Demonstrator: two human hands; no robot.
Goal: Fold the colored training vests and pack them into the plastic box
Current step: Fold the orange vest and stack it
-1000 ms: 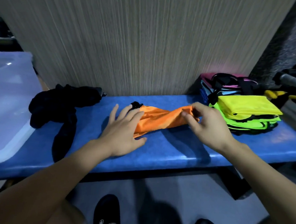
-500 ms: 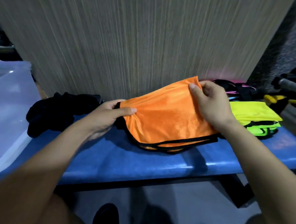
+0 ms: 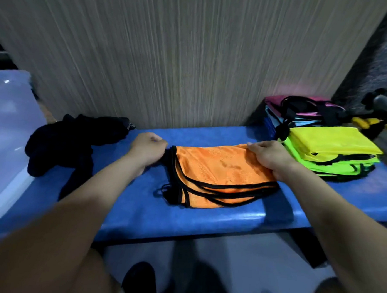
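While two hands grip one orange vest, two stacks wait.

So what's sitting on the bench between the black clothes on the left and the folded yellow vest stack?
In the head view, the orange vest lies between them, gripped by the left hand and right hand.
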